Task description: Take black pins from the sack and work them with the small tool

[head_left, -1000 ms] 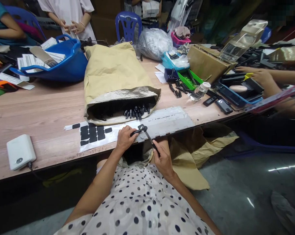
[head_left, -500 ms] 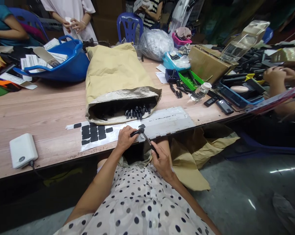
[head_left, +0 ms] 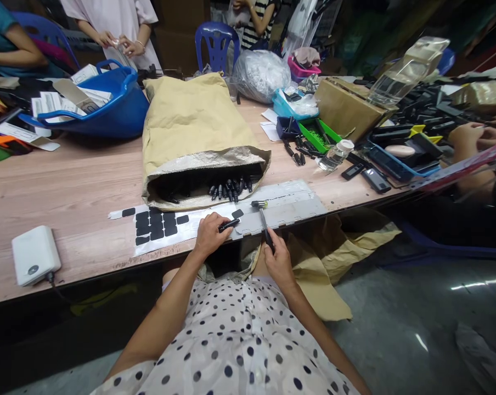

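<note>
- Plainly, with the clock centred on the slim black part in our left grip and twelve pointing away from us, a white box (head_left: 36, 255) sits at nine o'clock on the table (head_left: 87, 175); a tug on its cable (head_left: 60, 289) could drag it over the front edge.
- Also towards nine, but nearer, dark patches (head_left: 156, 224) cover a white sheet (head_left: 194, 214); our forearm could rumple it if it swept sideways.
- At twelve, the paper sack (head_left: 190, 120) gapes towards us; one knock could send black pieces (head_left: 230, 189) rolling out.
- Our left hand (head_left: 209, 235) is pinched narrow around the slim black part (head_left: 229, 225), whose free end reaches over the grey board (head_left: 289, 203), close to the front edge. A loose pinch could let it roll or skid under a blow.
- A lone dark patch (head_left: 237, 213) lies at one o'clock, near enough for a stray knock to shift it.
- At two, the hammer (head_left: 258, 204) has its head apart from the part; poor aim could bruise our left fingers.
- Our right hand (head_left: 279, 260), at four, is closed round the handle; a slack wrist could twist the head and glance off.
</note>
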A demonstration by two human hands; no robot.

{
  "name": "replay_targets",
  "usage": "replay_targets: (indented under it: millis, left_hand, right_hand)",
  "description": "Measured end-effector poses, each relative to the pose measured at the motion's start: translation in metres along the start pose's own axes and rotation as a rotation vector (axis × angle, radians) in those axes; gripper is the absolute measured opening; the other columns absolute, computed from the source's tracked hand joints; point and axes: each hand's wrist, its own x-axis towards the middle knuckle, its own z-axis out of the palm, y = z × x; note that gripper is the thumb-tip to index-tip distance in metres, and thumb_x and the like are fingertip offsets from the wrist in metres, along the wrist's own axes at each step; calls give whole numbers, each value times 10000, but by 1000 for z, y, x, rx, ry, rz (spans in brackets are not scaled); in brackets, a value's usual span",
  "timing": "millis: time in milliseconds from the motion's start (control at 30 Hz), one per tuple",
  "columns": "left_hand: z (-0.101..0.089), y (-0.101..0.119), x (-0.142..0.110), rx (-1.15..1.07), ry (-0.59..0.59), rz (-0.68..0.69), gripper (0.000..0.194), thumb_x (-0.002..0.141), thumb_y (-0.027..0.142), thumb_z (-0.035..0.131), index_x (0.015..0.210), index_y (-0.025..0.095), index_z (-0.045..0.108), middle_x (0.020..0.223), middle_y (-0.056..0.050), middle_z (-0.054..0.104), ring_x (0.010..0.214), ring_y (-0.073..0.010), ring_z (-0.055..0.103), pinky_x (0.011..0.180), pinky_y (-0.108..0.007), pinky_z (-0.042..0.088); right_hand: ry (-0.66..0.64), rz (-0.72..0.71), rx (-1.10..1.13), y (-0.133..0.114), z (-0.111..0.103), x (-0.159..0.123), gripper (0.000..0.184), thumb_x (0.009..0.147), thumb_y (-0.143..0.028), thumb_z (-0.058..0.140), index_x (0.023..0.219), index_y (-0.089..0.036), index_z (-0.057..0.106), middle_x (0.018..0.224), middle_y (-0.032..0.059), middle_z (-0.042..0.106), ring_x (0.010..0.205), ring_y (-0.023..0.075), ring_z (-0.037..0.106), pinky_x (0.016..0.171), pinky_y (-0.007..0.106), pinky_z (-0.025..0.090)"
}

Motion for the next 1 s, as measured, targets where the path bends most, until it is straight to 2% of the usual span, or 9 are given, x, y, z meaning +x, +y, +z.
replay_targets:
  millis: [167,300,400,467,600,733,833,933,1000]
  left_hand:
    - [-2,-1,-4,-6,-17,52,174,877,347,637,980,254,742,843,-34,666,862,-226,589,789,-359,444]
    - [0,3,-16,4,-29,158,158,878,333,630,961,252,737,885,-50,693,869,-231,599,817,-381,466]
    - [5,6,-33,40,15,250,145,846,323,655,934,255,748,1148,-88,686,1069,-281,601,949,-453,480]
    - [11,8,-47,74,28,311,135,834,313,664,915,251,753,1353,-101,614,1246,-326,541,1044,-510,449]
    - [23,7,-73,149,-31,377,108,835,281,669,886,247,758,1530,-91,494,1419,-363,414,1144,-571,370]
    - [31,5,-86,204,-70,387,122,847,295,684,934,261,763,1573,-80,449,1457,-361,377,1177,-571,337]
    - [32,8,-86,198,-59,377,214,822,348,728,1019,271,756,1559,-96,464,1447,-371,387,1173,-577,337]
    - [27,10,-72,148,28,301,228,846,349,699,1057,275,737,1441,-110,576,1349,-352,493,1123,-563,395]
    - [18,6,-53,101,142,170,204,884,325,644,1063,262,718,1329,-114,635,1249,-327,560,1076,-538,440]
  right_hand:
    - [-94,-25,-11,-1,0,2,561,928,-300,484,1483,-218,504,1265,106,684,1139,240,673,948,350,570]
    - [-65,-49,-35,-1,1,3,561,929,-308,470,1483,-225,506,1303,100,685,1182,241,669,952,340,574]
    - [-50,-58,-43,-1,3,3,564,927,-298,461,1484,-225,505,1342,94,668,1227,239,648,994,349,560]
    - [-52,-56,-46,-2,4,3,563,927,-293,453,1482,-220,507,1356,95,661,1244,238,639,1009,348,554]
    - [-52,-57,-32,-2,5,3,560,928,-287,444,1477,-204,513,1385,95,645,1270,238,622,1038,350,540]
    - [-41,-54,-24,-2,5,3,568,924,-290,462,1489,-243,501,1352,83,665,1231,250,645,997,365,567]
    - [-41,-60,-34,0,6,3,582,918,-282,467,1498,-243,490,1346,85,668,1226,253,649,987,365,571]
    - [-40,-71,-42,1,7,4,576,919,-284,461,1493,-250,493,1351,83,663,1228,247,648,987,362,570]
    - [-41,-69,-41,1,6,4,571,920,-289,460,1489,-252,497,1346,89,663,1216,250,654,973,363,574]
